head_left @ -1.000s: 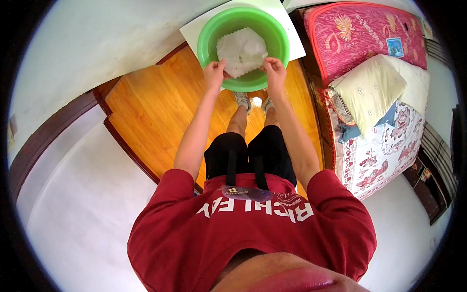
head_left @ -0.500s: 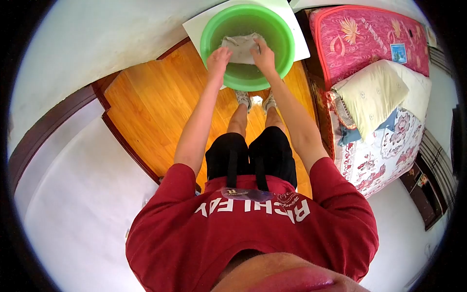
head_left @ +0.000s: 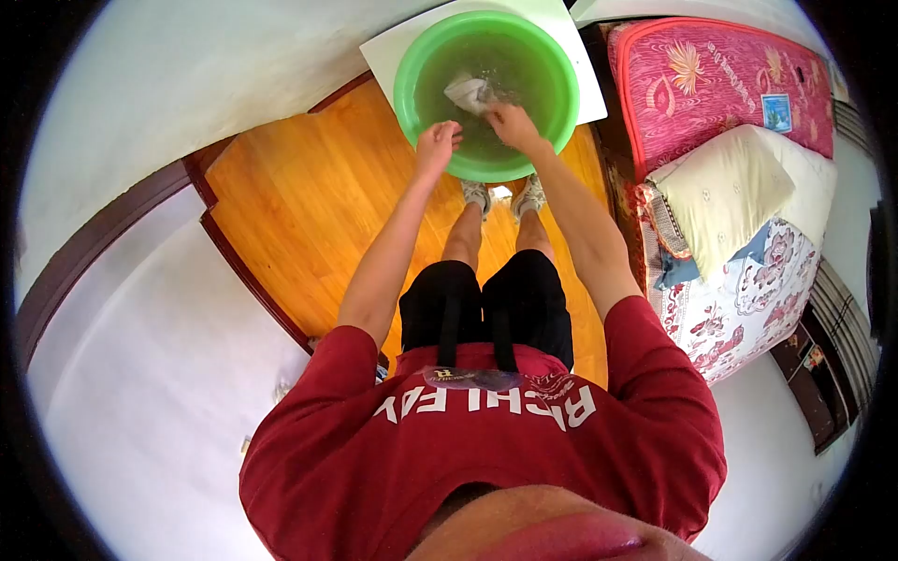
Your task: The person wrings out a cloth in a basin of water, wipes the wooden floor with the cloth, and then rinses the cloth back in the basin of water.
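A round green basin (head_left: 404,112) holds murky water. In it, a pale whitish cloth (head_left: 465,93) is bunched into a small shape at the water. My right hand (head_left: 514,125) is closed on the lower right edge of the cloth, its fingertips partly hidden by the hand itself. At the near left rim of the basin, my left hand (head_left: 438,147) is apart from the cloth, its fingers curled in with nothing visible in them.
The basin stands on a white square surface (head_left: 591,105) against the wall. On the right is a bed with a pink mattress (head_left: 697,112), a cream pillow (head_left: 725,192) and a floral sheet (head_left: 748,299). Below are the wooden floor (head_left: 299,206) and my shoes (head_left: 528,196).
The cloth was spread flat between both hands; now it is bunched up. My left hand has let go and drawn back toward the near rim. My right hand has stayed with the cloth.
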### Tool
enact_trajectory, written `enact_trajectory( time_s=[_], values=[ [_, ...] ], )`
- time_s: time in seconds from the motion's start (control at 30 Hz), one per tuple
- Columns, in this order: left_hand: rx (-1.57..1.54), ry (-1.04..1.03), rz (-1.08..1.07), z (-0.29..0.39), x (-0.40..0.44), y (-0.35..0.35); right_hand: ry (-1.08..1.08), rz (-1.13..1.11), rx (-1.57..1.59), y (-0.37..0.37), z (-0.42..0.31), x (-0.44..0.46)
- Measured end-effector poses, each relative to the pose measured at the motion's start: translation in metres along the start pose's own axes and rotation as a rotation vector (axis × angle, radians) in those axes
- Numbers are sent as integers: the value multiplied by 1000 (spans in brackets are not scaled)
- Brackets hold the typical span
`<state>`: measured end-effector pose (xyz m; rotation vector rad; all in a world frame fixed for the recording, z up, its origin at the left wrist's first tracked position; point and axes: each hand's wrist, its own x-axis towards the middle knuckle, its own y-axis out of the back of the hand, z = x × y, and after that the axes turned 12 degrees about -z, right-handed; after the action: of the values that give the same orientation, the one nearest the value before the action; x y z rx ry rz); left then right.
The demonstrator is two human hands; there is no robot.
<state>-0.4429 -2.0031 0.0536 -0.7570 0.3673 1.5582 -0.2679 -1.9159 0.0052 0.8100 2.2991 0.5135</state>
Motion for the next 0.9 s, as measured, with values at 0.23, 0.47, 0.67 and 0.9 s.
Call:
enact_trajectory(
  time_s=[0.23,0.47,0.67,0.9],
  values=[
    [-232,165,73,18,18,-24,23,209,834,25,-50,-18],
    [119,-166,174,33,30,-24,-156,374,272,35,-29,-22],
    [389,-322,347,30,39,-18,-259,437,319,28,-44,-21],
    [585,-322,301,42,22,-22,-299,489,200,-6,-37,-27]
  ],
)
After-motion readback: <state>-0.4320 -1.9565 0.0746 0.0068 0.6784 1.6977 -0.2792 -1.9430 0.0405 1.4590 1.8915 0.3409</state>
